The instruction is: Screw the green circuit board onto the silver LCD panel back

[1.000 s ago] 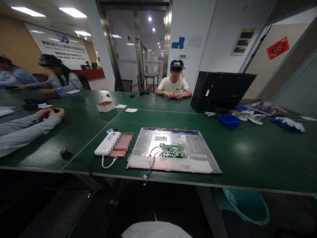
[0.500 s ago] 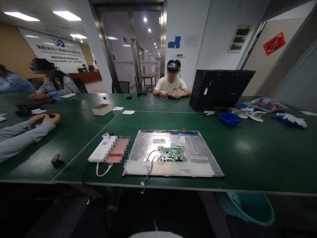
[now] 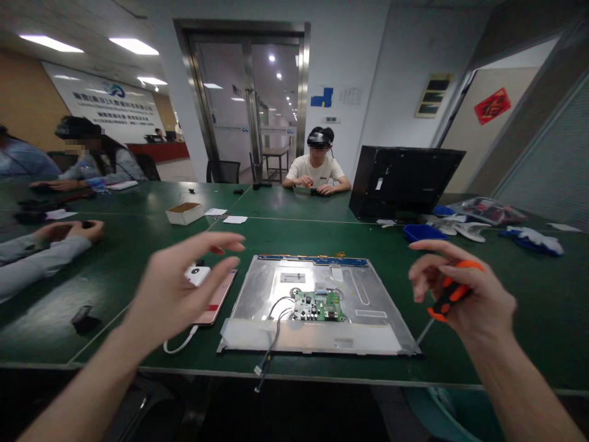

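Note:
A metal display panel [image 3: 377, 294] lies flat on the green table, with a green circuit board [image 3: 318, 306] at its middle and loose cables [image 3: 277, 334] hanging past its near edge. Left of the panel, my left hand [image 3: 184, 285] is raised above a phone [image 3: 219, 298] and a white power bank [image 3: 197, 274]; its fingers are apart and hold nothing. My right hand [image 3: 473, 294] is off the panel's right side, wrapped round an orange and black screwdriver [image 3: 453, 294] whose shaft points down toward the panel's near right corner.
Beyond the panel stand a black monitor [image 3: 405, 181], a blue tray [image 3: 426, 233] and an open cardboard box [image 3: 184, 213]. Gloves [image 3: 531, 239] lie at the right. A person [image 3: 317, 162] sits opposite, and another's hands [image 3: 69, 233] are at the left. A teal bin [image 3: 442, 405] stands below.
Both my hands have come into view, the right one with the screwdriver. The camera view has tilted slightly, so the table sits lower. The person opposite has shifted their hands.

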The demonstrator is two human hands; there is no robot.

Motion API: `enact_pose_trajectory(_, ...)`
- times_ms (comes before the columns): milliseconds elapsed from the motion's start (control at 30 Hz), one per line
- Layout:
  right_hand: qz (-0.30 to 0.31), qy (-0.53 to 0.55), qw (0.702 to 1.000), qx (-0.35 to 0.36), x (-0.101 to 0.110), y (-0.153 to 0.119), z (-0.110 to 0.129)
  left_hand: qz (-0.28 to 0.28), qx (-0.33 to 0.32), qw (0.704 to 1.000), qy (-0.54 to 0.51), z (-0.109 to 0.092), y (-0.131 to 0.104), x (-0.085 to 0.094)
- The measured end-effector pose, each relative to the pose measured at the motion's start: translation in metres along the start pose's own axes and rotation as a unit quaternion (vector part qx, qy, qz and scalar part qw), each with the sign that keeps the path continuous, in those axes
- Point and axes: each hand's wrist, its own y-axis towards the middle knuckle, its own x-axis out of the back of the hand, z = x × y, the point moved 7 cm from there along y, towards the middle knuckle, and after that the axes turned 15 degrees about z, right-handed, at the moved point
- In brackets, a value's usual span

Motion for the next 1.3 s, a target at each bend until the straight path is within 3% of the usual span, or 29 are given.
enact_pose_trajectory(100,0.048,0.057,0.993,-0.091,-0.029,0.024,-0.041,0.132,-0.022,0.990,-0.055,0.014,0.016,-0.075)
enact_pose_trajectory(200,0.048,0.076,0.989,-0.121,-0.036,0.036,-0.086,0.209,-0.008,0.972,-0.107,0.032,0.013,-0.143)
enact_pose_trajectory(267,0.042,0.074,0.990,-0.114,-0.037,0.041,-0.106,0.236,0.005,0.964,-0.120,0.039,0.009,-0.172)
enact_pose_trajectory(333,0.044,0.079,0.989,-0.118,-0.042,0.045,-0.119,0.266,0.016,0.957,-0.119,0.042,0.007,-0.188)
enact_pose_trajectory(567,0.067,0.133,0.982,-0.118,-0.078,0.076,-0.139,0.310,0.029,0.943,-0.119,0.046,0.010,-0.205)
enact_pose_trajectory(800,0.070,0.181,0.974,-0.117,-0.107,0.111,-0.159,0.332,-0.032,0.932,-0.144,0.048,0.019,-0.215)
enact_pose_trajectory(1000,0.042,0.212,0.969,-0.123,-0.110,0.098,-0.185,0.327,-0.029,0.928,-0.173,0.051,0.018,-0.219)
enact_pose_trajectory(1300,0.020,0.243,0.961,-0.127,-0.116,0.092,-0.188,0.321,-0.023,0.925,-0.202,0.053,0.016,-0.221)
